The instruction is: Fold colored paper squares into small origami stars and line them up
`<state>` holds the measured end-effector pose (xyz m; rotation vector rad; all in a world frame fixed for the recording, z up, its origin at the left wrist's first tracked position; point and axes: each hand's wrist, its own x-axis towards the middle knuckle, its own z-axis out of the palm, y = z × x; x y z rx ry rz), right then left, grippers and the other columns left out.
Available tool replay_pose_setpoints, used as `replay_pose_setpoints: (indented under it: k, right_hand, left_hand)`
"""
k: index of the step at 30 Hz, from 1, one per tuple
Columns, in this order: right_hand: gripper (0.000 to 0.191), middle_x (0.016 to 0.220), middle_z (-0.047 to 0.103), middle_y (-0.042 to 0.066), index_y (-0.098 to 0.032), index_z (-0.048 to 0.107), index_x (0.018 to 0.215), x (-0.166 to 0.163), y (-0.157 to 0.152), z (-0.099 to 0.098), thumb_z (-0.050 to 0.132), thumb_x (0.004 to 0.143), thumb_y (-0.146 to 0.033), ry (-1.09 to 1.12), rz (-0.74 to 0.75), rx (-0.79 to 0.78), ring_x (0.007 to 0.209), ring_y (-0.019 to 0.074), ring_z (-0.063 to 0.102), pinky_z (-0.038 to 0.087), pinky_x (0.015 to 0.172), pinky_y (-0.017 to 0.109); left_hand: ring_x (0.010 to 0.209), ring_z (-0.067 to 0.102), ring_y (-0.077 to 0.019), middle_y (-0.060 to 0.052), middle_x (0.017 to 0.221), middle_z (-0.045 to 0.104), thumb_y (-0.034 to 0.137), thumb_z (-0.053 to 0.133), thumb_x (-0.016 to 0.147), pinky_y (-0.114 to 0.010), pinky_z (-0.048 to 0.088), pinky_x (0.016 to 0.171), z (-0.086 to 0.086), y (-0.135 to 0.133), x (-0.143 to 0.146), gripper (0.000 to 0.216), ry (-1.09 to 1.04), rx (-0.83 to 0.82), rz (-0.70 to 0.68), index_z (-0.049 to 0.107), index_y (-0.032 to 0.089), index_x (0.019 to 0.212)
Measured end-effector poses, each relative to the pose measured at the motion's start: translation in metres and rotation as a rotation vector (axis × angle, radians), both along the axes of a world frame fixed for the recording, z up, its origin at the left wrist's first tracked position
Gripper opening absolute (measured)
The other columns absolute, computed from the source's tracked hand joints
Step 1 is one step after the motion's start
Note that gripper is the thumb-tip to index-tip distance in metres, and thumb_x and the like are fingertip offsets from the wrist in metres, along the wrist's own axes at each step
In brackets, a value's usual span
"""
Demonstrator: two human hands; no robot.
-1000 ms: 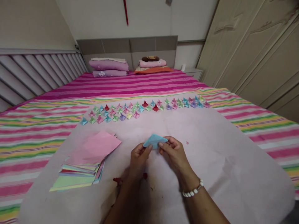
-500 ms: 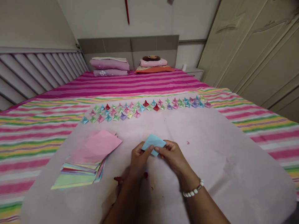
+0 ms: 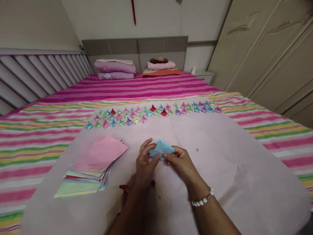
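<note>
A small folded piece of blue origami paper (image 3: 161,149) is held between both hands above the pale board. My left hand (image 3: 146,161) pinches its left side, thumb on the near edge and index finger raised slightly behind. My right hand (image 3: 180,160) grips the right corner between thumb and fingers; a white bead bracelet (image 3: 203,199) circles that wrist. To the left lies a stack of coloured paper sheets, with a pink sheet (image 3: 102,153) on top and a light green one (image 3: 75,187) lower down. Fingertips behind the paper are partly hidden.
Rows of small folded paper shapes, among them a red one (image 3: 163,112), line the far side of the board (image 3: 220,156). Red scraps (image 3: 124,188) lie near my left forearm. Beyond are a striped bedspread (image 3: 137,89) and folded purple bedding (image 3: 114,67).
The blue paper has gone from a flat diamond to a shape with a raised peak. My left fingers have lifted and spread a little; the right hand stays nearly in place.
</note>
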<state>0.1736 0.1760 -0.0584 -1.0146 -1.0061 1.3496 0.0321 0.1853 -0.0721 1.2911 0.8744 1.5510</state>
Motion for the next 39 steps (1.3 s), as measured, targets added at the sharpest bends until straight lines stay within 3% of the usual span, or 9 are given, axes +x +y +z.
replay_pose_setpoints:
  k: [8,14,19,25,34,39]
  right_hand:
    - [0.02,0.047,0.056,-0.004,-0.016,0.065,0.066,-0.0003,0.0012,-0.0017,0.078,0.063,-0.031,0.014,0.005,0.013,0.042,0.0088,0.047,0.037,0.045,0.021]
    - [0.02,0.047,0.057,-0.004,-0.016,0.065,0.066,-0.0009,-0.0004,0.0011,0.078,0.063,-0.031,0.035,0.016,0.004,0.042,0.0086,0.047,0.037,0.045,0.021]
    - [0.02,0.047,0.057,-0.004,-0.016,0.066,0.067,-0.0002,0.0001,0.0002,0.078,0.063,-0.031,0.046,0.027,0.007,0.042,0.0087,0.047,0.037,0.045,0.021]
    - [0.019,0.047,0.056,-0.004,-0.016,0.066,0.068,0.0001,0.0003,-0.0011,0.077,0.064,-0.03,0.013,0.042,0.007,0.042,0.0082,0.047,0.036,0.045,0.021]
    - [0.019,0.048,0.056,-0.004,-0.015,0.065,0.068,-0.0007,-0.0008,0.0002,0.076,0.065,-0.03,0.022,0.051,-0.001,0.043,0.0081,0.046,0.035,0.046,0.021]
    - [0.019,0.047,0.055,-0.004,-0.016,0.064,0.065,-0.0006,-0.0004,-0.0006,0.076,0.064,-0.029,0.053,0.037,-0.013,0.042,0.0079,0.046,0.034,0.045,0.021]
  left_hand:
    - [0.115,0.053,-0.0233,-0.009,0.125,0.053,0.019,0.073,0.069,-0.035,0.044,0.093,0.0015,0.0004,0.0009,0.013,-0.02,0.059,-0.035,0.069,0.02,0.081]
    - [0.119,0.051,-0.025,-0.009,0.128,0.055,0.019,0.073,0.069,-0.034,0.048,0.086,-0.0026,0.0001,0.0021,0.029,-0.068,-0.014,-0.053,0.066,0.022,0.096]
    - [0.115,0.054,-0.0239,-0.009,0.128,0.056,0.018,0.072,0.069,-0.033,0.049,0.085,-0.0004,-0.0003,0.0039,0.019,-0.131,-0.07,-0.082,0.061,0.02,0.085]
    - [0.106,0.058,-0.0209,-0.009,0.129,0.053,0.019,0.073,0.068,-0.031,0.05,0.082,0.0059,-0.0019,0.004,0.053,-0.111,-0.063,-0.083,0.052,0.025,0.116]
    - [0.118,0.051,-0.0237,-0.008,0.128,0.054,0.02,0.071,0.07,-0.034,0.046,0.09,-0.0005,-0.0006,0.0019,0.015,-0.083,-0.038,-0.072,0.065,0.02,0.085]
    - [0.094,0.06,-0.0167,-0.003,0.107,0.064,0.018,0.067,0.073,-0.027,0.047,0.079,-0.0006,-0.0009,0.0021,0.011,-0.127,-0.085,-0.176,0.069,0.021,0.083]
